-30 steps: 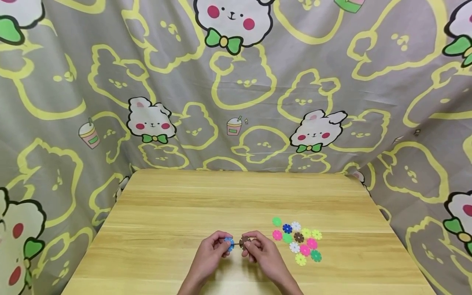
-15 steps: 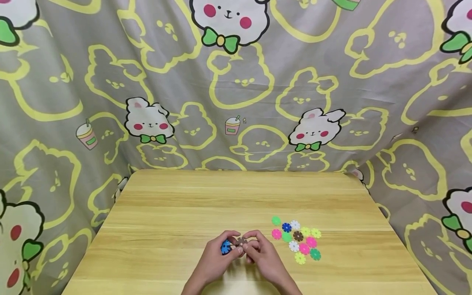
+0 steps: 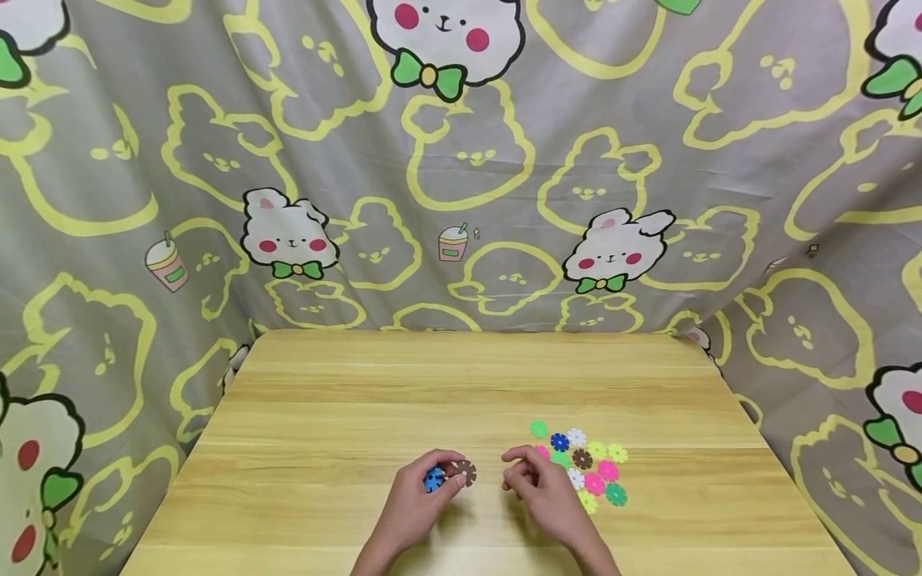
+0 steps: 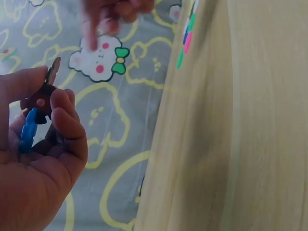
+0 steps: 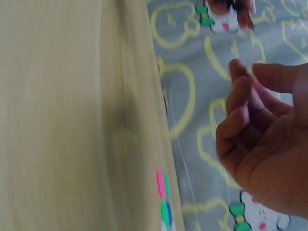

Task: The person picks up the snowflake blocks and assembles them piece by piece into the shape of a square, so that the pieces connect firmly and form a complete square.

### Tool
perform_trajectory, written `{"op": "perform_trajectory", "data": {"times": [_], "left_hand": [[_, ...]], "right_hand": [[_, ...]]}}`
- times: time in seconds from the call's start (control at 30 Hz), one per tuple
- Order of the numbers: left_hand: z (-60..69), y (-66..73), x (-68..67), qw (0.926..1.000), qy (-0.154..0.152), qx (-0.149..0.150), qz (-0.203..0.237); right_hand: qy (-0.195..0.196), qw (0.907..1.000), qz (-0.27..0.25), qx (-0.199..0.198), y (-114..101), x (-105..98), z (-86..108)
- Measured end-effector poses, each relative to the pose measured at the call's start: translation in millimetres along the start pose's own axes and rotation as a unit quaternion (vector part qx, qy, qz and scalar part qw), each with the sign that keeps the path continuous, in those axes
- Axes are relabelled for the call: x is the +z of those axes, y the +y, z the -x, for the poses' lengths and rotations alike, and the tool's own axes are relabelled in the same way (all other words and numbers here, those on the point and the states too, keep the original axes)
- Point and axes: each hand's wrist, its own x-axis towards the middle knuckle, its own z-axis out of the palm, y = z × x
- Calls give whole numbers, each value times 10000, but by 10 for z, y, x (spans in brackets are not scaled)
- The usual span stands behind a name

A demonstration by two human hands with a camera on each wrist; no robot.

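Observation:
My left hand [image 3: 416, 498] pinches a small joined set of notched plastic snowflake discs, raised above the table. In the left wrist view a blue disc [image 4: 29, 132] sits lowest, a brown disc [image 4: 38, 102] crosses it, and another brown disc [image 4: 54, 72] stands edge-on at the top. Fingers cover part of the joints. Off to the right, my right hand [image 3: 551, 494] is apart from the set and holds nothing; its fingers are loosely bent. Just beyond it lie loose discs, among them a pink disc [image 3: 594, 484] and a brown disc [image 3: 582, 458].
The wooden table [image 3: 324, 416] carries several more flat discs on its right half, including a dark blue disc [image 3: 559, 442] and a green disc [image 3: 615, 494]. A patterned grey curtain [image 3: 497, 184] hangs round the table's back and sides.
Both hands held the discs between them earlier. The right hand has let go and moved right, toward the loose discs. The left hand now holds the joined discs alone, turned so the outer brown disc shows.

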Motion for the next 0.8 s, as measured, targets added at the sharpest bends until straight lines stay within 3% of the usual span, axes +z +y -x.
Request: {"op": "perform_trajectory", "data": {"times": [0.13,0.37,0.8], "left_hand": [[-3,1,-20,10000,41,-62,-28],[-9,6,-37,9999,80,-86,-69],[-7,-49,-55,10000,19,12,-42]], "right_hand": [[554,9926,1023,344,108,-167,30],[992,9655,2239,887,301,-431,98],[801,9478,2678,1533,457,-603,200]]}}
